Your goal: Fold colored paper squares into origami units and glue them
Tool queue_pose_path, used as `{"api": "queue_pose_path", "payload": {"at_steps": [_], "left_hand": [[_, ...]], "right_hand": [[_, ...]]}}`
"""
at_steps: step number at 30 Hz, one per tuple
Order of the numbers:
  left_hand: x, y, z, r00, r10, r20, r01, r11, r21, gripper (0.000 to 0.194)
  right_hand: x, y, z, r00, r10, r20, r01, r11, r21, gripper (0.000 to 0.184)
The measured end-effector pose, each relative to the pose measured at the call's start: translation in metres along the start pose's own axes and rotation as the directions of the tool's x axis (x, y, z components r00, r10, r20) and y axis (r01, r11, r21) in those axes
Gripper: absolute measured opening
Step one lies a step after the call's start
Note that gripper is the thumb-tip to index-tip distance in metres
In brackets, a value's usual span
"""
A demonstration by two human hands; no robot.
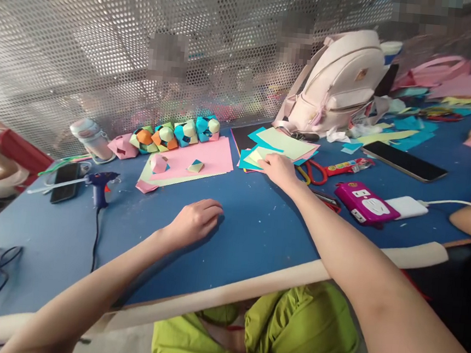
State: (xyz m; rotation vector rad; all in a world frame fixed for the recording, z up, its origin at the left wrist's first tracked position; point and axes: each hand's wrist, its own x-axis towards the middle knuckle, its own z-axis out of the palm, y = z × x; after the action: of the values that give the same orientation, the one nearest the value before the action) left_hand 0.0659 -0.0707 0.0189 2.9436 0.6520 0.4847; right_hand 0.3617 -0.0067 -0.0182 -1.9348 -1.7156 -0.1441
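Observation:
My left hand (196, 221) rests on the blue table (256, 228) with its fingers curled under, holding nothing that I can see. My right hand (279, 169) reaches forward onto a stack of coloured paper squares (281, 147), green, teal and pink; its fingertips press on a pale green square at the stack's near edge. A pile of pink and green paper sheets (195, 165) lies to the left of it, with two small folded paper pieces on top. Behind them stands a row of folded paper cubes (173, 132) in several colours.
Red-handled scissors (331, 168), a pink power strip (360, 203) and a white power bank lie right of my hand. A phone (404, 161), a cream backpack (338, 84), a blue glue gun (100, 184), another phone and a bottle (92, 139) are also there. Other people's arms show at both edges.

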Motion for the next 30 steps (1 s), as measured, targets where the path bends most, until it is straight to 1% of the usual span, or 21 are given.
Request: {"api": "queue_pose_path", "payload": {"at_steps": [4, 6, 8, 9, 10, 11, 12, 13, 14, 15, 16, 17, 18, 19, 21, 22, 23, 24, 26, 28, 30], "left_hand": [[0.002, 0.007, 0.002, 0.996, -0.077, -0.054, 0.070, 0.990, -0.124, 0.026], [0.001, 0.008, 0.002, 0.991, -0.109, -0.076, 0.094, 0.981, -0.170, 0.025], [-0.003, 0.008, -0.001, 0.982, -0.158, -0.101, 0.132, 0.966, -0.223, 0.024], [-0.005, 0.007, -0.002, 0.975, -0.193, -0.114, 0.159, 0.953, -0.256, 0.024], [-0.008, 0.005, -0.003, 0.963, -0.239, -0.124, 0.195, 0.936, -0.294, 0.023], [-0.011, 0.003, -0.005, 0.945, -0.300, -0.135, 0.241, 0.910, -0.337, 0.023], [-0.014, 0.000, -0.006, 0.915, -0.376, -0.144, 0.297, 0.872, -0.390, 0.023], [-0.017, -0.003, -0.006, 0.870, -0.467, -0.158, 0.356, 0.816, -0.455, 0.023], [-0.019, -0.007, -0.007, 0.809, -0.562, -0.169, 0.405, 0.743, -0.533, 0.025], [-0.020, -0.011, -0.007, 0.740, -0.651, -0.171, 0.433, 0.655, -0.620, 0.029], [-0.021, -0.014, -0.008, 0.673, -0.724, -0.154, 0.436, 0.556, -0.707, 0.032], [-0.021, -0.016, -0.008, 0.621, -0.776, -0.110, 0.419, 0.448, -0.790, 0.035], [-0.020, -0.018, -0.009, 0.596, -0.802, -0.043, 0.388, 0.334, -0.859, 0.039], [-0.020, -0.018, -0.009, 0.595, -0.803, 0.034, 0.348, 0.220, -0.911, 0.042], [-0.020, -0.016, -0.010, 0.637, -0.753, 0.166, 0.273, 0.019, -0.962, 0.048], [-0.020, -0.014, -0.010, 0.667, -0.716, 0.207, 0.249, -0.047, -0.967, 0.048], [-0.020, -0.012, -0.010, 0.692, -0.685, 0.227, 0.238, -0.081, -0.968, 0.044], [-0.021, -0.009, -0.010, 0.709, -0.665, 0.237, 0.242, -0.086, -0.966, 0.039], [-0.023, -0.004, -0.009, 0.711, -0.655, 0.256, 0.286, -0.064, -0.956, 0.029], [-0.025, -0.002, -0.010, 0.685, -0.679, 0.265, 0.322, -0.045, -0.946, 0.024], [-0.026, -0.001, -0.010, 0.659, -0.702, 0.269, 0.325, -0.057, -0.944, 0.024]], "right_hand": [[0.001, 0.000, -0.005, 0.999, -0.013, -0.053, 0.015, 0.999, 0.030, 0.029], [0.002, -0.004, -0.014, 0.993, -0.011, -0.115, 0.016, 0.999, 0.043, 0.028], [0.000, -0.015, -0.027, 0.977, -0.020, -0.214, 0.040, 0.995, 0.089, 0.030], [-0.004, -0.024, -0.034, 0.964, -0.028, -0.266, 0.065, 0.990, 0.128, 0.030], [-0.010, -0.035, -0.042, 0.937, -0.034, -0.348, 0.127, 0.961, 0.247, 0.028], [-0.018, -0.047, -0.048, 0.927, -0.034, -0.374, 0.185, 0.908, 0.377, 0.026], [-0.028, -0.061, -0.054, 0.943, -0.039, -0.329, 0.210, 0.839, 0.502, 0.026], [-0.038, -0.074, -0.060, 0.971, -0.067, -0.230, 0.198, 0.763, 0.616, 0.027], [-0.049, -0.086, -0.063, 0.987, -0.110, -0.116, 0.160, 0.684, 0.711, 0.027], [-0.059, -0.097, -0.066, 0.987, -0.157, -0.020, 0.113, 0.610, 0.784, 0.027], [-0.067, -0.106, -0.068, 0.978, -0.199, 0.057, 0.065, 0.556, 0.828, 0.027], [-0.073, -0.112, -0.068, 0.966, -0.230, 0.118, 0.021, 0.524, 0.851, 0.028], [-0.077, -0.115, -0.067, 0.956, -0.243, 0.163, -0.017, 0.510, 0.860, 0.029], [-0.079, -0.117, -0.066, 0.950, -0.245, 0.195, -0.045, 0.510, 0.859, 0.030], [-0.078, -0.116, -0.061, 0.951, -0.218, 0.217, -0.069, 0.537, 0.841, 0.033], [-0.077, -0.115, -0.059, 0.955, -0.203, 0.214, -0.068, 0.554, 0.830, 0.035], [-0.075, -0.113, -0.056, 0.959, -0.193, 0.208, -0.063, 0.569, 0.820, 0.036], [-0.074, -0.112, -0.053, 0.961, -0.188, 0.202, -0.057, 0.581, 0.812, 0.038], [-0.072, -0.110, -0.048, 0.959, -0.195, 0.203, -0.048, 0.597, 0.801, 0.040], [-0.072, -0.110, -0.044, 0.955, -0.207, 0.213, -0.044, 0.611, 0.790, 0.044], [-0.072, -0.110, -0.040, 0.957, -0.203, 0.208, -0.035, 0.630, 0.776, 0.047]]}}
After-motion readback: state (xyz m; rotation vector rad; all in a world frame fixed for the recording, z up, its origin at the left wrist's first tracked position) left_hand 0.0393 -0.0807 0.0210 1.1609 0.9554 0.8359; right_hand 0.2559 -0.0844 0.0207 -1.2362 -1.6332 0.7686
